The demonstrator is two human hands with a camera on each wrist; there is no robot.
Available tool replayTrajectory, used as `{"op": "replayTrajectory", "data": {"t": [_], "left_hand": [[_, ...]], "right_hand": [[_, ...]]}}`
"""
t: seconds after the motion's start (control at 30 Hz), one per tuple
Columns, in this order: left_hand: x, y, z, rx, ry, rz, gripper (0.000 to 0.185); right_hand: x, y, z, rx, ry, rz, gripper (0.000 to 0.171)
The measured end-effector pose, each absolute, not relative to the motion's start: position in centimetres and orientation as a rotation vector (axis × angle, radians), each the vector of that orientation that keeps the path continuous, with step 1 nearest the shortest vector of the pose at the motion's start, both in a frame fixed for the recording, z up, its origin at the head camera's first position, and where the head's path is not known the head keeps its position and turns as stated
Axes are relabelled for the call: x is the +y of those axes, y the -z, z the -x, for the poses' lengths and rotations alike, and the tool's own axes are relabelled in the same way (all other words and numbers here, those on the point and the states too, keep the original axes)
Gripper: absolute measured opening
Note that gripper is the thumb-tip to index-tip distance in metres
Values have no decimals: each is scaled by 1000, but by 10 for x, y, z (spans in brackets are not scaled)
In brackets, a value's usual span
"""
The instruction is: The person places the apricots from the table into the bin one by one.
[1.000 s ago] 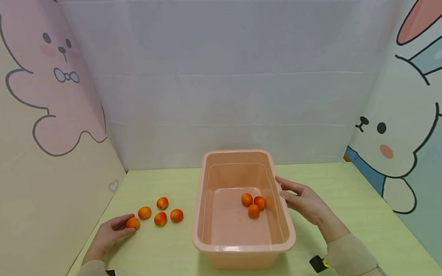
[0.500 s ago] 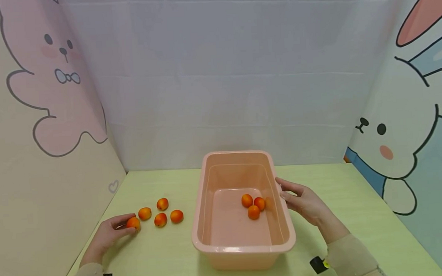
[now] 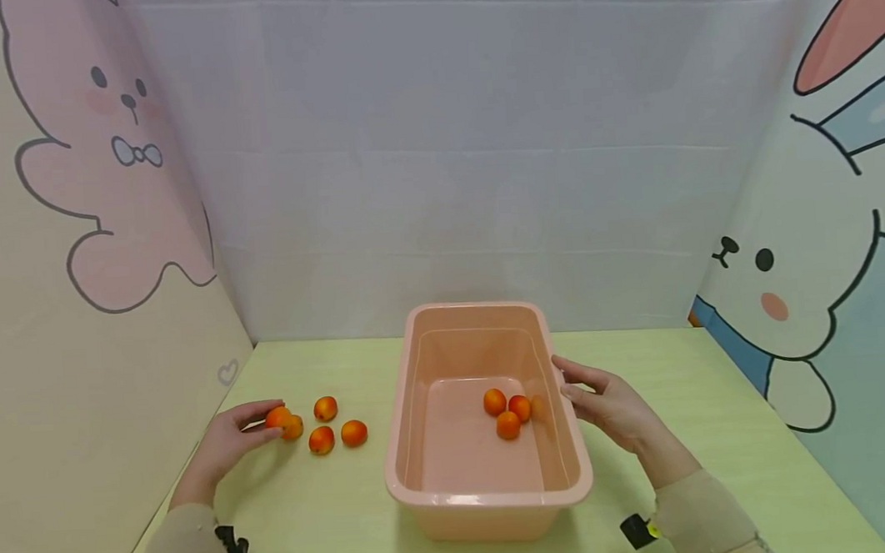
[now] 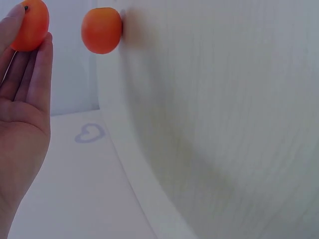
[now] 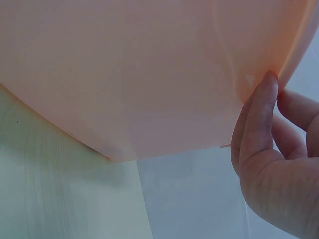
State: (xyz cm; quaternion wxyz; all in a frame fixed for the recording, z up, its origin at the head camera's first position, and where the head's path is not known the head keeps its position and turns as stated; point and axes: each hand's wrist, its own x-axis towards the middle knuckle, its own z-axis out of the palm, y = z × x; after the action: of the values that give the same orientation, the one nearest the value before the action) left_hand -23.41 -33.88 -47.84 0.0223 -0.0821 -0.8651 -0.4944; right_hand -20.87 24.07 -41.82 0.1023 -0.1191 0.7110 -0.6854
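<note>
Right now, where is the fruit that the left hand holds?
In the head view, the held fruit is in the left hand, left of the pink tub, just beside another fruit on the table.

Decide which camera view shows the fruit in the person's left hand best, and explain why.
The left wrist view: the held fruit appears large, at the fingertips of the left hand. The head view shows it small, touching another fruit. The right wrist view shows none of it.

Bright, even, diffuse light fills every view; soft faint shadows fall under the hands and beside the pink plastic tub (image 3: 491,491). No glare. Wrist views look washed-out and soft; head view bows at its edges.
</note>
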Motion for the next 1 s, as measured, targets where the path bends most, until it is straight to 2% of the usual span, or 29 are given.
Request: {"op": "replayTrajectory", "data": {"t": [0.53, 1.0], "left_hand": [[-314, 438, 256, -2685, 1561, 289, 55], [-252, 393, 275, -2627, 1622, 500, 52]], "right_hand": [[241, 418, 209, 2094, 2029, 354, 60], [240, 416, 209, 2083, 2029, 338, 61]]}}
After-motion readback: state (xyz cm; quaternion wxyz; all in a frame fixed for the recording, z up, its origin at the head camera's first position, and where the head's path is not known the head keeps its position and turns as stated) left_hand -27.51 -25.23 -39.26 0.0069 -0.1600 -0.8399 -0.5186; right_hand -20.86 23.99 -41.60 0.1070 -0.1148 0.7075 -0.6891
